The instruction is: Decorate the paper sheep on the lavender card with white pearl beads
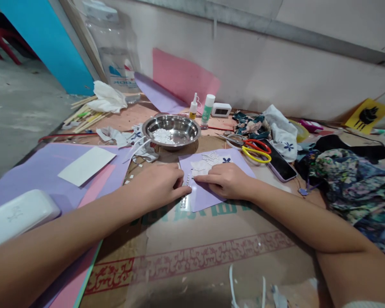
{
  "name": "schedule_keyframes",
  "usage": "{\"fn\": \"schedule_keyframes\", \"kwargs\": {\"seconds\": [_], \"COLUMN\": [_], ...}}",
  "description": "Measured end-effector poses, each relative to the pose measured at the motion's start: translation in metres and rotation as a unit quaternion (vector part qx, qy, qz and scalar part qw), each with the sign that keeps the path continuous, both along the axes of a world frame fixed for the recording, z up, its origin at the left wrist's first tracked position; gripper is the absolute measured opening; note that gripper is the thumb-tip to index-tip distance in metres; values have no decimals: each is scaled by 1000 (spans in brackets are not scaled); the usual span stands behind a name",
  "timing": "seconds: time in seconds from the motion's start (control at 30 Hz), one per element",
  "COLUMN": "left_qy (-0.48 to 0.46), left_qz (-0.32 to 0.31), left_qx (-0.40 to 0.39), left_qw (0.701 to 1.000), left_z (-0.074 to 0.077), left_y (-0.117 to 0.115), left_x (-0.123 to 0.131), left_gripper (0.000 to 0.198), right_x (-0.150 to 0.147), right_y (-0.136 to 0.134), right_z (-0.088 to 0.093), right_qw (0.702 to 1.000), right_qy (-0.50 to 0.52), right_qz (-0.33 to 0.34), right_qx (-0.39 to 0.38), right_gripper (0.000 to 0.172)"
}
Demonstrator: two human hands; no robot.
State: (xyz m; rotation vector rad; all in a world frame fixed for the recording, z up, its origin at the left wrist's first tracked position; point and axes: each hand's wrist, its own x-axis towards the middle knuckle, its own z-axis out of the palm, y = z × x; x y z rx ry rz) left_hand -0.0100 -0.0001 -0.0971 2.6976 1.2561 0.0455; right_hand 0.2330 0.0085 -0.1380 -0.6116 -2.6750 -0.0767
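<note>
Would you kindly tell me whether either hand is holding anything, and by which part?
Nothing is lifted: the left hand touches the upper end of the bead strip, the right hand presses the purple card near its left edge.

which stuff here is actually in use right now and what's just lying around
In use: left hand, right hand, purple card, pearl strip; probably the steel bowl of white bits.
Lying about: scissors, phone, glue bottle, white case, patterned cloth.
</note>
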Motion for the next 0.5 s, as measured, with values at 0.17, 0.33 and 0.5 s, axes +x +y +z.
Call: {"fn": "schedule_keyframes", "kwargs": {"seconds": [0.17,0.33,0.5], "left_qy": [-34,-54,-23], "left_qz": [3,-67,-107], "left_qx": [32,101,140], "left_qw": [999,991,984], "left_z": [-4,-18,-21], "left_y": [3,8,6], "left_x": [1,-1,1], "left_gripper": [24,20,23], "right_x": [-1,-1,-2], "right_y": [1,1,1], "right_z": [2,2,1], "right_qw": [1000,999,999], "right_qy": [-24,-29,-36], "right_qz": [-7,-10,-17], "right_qx": [-17,-9,-11], "right_gripper": [35,35,35]}}
